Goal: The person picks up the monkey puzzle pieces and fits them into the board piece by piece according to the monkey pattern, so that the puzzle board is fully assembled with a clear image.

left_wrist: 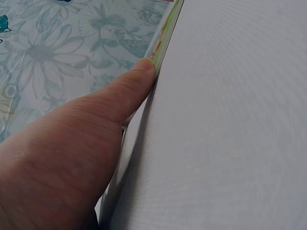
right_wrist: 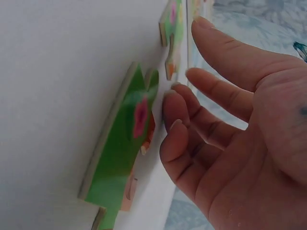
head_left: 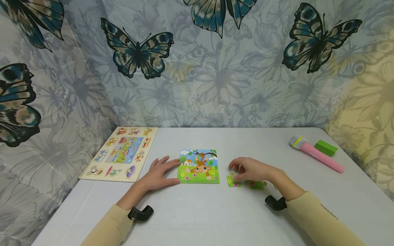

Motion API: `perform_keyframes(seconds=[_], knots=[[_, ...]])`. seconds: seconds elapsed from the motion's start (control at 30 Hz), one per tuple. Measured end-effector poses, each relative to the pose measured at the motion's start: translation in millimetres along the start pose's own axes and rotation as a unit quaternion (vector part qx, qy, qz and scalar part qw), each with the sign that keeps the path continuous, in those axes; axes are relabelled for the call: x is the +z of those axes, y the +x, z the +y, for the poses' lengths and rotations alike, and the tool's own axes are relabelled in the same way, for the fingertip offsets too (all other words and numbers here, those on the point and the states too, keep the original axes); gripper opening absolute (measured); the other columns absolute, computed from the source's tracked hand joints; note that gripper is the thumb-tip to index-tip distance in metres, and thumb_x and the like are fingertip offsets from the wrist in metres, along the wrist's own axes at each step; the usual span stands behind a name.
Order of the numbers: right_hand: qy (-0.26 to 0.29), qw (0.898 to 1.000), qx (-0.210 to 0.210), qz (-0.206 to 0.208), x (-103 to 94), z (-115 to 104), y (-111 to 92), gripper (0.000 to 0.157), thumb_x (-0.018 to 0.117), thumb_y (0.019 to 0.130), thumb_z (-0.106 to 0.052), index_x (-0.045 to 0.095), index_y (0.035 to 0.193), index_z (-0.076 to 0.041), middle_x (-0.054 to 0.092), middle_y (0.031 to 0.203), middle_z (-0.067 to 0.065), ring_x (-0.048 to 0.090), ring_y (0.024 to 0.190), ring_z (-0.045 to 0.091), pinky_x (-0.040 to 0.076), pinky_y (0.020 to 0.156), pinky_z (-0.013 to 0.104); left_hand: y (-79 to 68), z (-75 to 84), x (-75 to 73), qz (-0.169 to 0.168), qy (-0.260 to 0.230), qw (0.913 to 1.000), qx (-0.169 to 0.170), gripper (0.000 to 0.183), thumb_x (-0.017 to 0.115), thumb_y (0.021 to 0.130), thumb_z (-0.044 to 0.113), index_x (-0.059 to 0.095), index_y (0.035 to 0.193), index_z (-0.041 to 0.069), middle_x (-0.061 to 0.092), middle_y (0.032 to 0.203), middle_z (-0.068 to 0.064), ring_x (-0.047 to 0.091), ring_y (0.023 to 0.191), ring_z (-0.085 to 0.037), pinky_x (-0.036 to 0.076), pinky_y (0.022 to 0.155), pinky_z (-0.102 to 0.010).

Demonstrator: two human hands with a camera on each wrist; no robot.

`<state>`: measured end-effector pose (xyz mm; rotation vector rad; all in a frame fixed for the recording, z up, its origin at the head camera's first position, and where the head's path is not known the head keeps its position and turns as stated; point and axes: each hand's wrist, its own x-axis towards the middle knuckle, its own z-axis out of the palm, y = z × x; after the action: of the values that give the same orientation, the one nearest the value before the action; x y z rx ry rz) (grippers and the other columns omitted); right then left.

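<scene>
A small square puzzle board [head_left: 197, 177] with a monkey picture lies mid-table. At its left edge rests my left hand [head_left: 157, 176], fingers extended and thumb against the lower corner. The left wrist view shows that thumb [left_wrist: 136, 79] touching the board's side. My right hand [head_left: 250, 168] hovers over loose green puzzle pieces to the right of the board, with loosely bent fingers and nothing between them. One piece [head_left: 231, 182] has flowers on it; another piece [head_left: 256, 185] is partly covered by the hand. In the right wrist view a large green piece [right_wrist: 112, 167] lies beside the curled fingers.
A larger wooden picture board [head_left: 123, 173] lies at the table's back left. On the right are a pink toy microphone [head_left: 321, 157] and a green block [head_left: 326, 148]. A butterfly-patterned cloth [head_left: 221, 85] hangs behind the white table [head_left: 203, 218].
</scene>
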<state>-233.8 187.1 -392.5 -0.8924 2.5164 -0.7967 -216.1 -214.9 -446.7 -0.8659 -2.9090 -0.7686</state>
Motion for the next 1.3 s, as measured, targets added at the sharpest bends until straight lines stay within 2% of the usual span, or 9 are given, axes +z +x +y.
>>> perform_keyframes(seconds=[0.37, 0.67, 0.9, 1.1, 1.3], knots=[[-0.041, 0.999, -0.007, 0.004, 4.6, -5, 0, 0.042, 0.085, 0.084, -0.028, 0.065, 0.114, -0.007, 0.054, 0.098, -0.002, 0.050, 0.084, 0.015, 0.046, 0.076, 0.030, 1.4, 1.5, -2.5, 0.000, -0.003, 1.0000, -0.003, 0.068, 0.073, 0.089, 0.051, 0.056, 0.146, 0.017, 0.046, 0.155, -0.002, 0.023, 0.148, -0.041, 0.006, 0.113, -0.069], [-0.038, 0.999, 0.011, 0.005, 8.0, -10, 1, 0.038, 0.086, 0.082, -0.022, 0.062, 0.108, -0.008, 0.052, 0.095, 0.000, 0.050, 0.085, 0.017, 0.046, 0.076, 0.031, 0.2, 0.9, -2.2, -0.001, -0.004, 1.0000, -0.005, 0.069, 0.073, 0.090, 0.051, 0.055, 0.147, 0.017, 0.045, 0.156, -0.002, 0.022, 0.149, -0.041, 0.005, 0.113, -0.069], [-0.016, 1.000, 0.009, 0.007, 9.7, -10, 1, 0.039, 0.087, 0.081, -0.018, 0.057, 0.106, -0.009, 0.053, 0.090, 0.001, 0.051, 0.082, 0.017, 0.045, 0.072, 0.030, 0.0, 1.8, -1.7, 0.000, -0.007, 1.0000, -0.004, 0.069, 0.073, 0.089, 0.051, 0.055, 0.147, 0.017, 0.045, 0.155, -0.002, 0.022, 0.148, -0.042, 0.005, 0.113, -0.069], [0.003, 1.000, 0.009, 0.014, 6.4, -10, 1, 0.030, 0.082, 0.085, -0.009, 0.058, 0.102, -0.011, 0.055, 0.085, 0.000, 0.052, 0.079, 0.017, 0.046, 0.069, 0.029, 0.3, 0.9, -0.9, -0.002, -0.006, 1.0000, -0.006, 0.069, 0.073, 0.090, 0.051, 0.055, 0.148, 0.017, 0.044, 0.156, -0.002, 0.021, 0.149, -0.041, 0.004, 0.114, -0.068], [0.002, 0.999, -0.030, 0.016, -0.5, -7, 0, 0.018, 0.075, 0.091, -0.007, 0.059, 0.098, -0.012, 0.054, 0.080, -0.003, 0.052, 0.074, 0.014, 0.045, 0.066, 0.028, 0.1, 1.7, -1.4, -0.002, -0.004, 1.0000, -0.007, 0.069, 0.073, 0.089, 0.051, 0.055, 0.147, 0.017, 0.045, 0.156, -0.002, 0.021, 0.149, -0.041, 0.005, 0.113, -0.068]])
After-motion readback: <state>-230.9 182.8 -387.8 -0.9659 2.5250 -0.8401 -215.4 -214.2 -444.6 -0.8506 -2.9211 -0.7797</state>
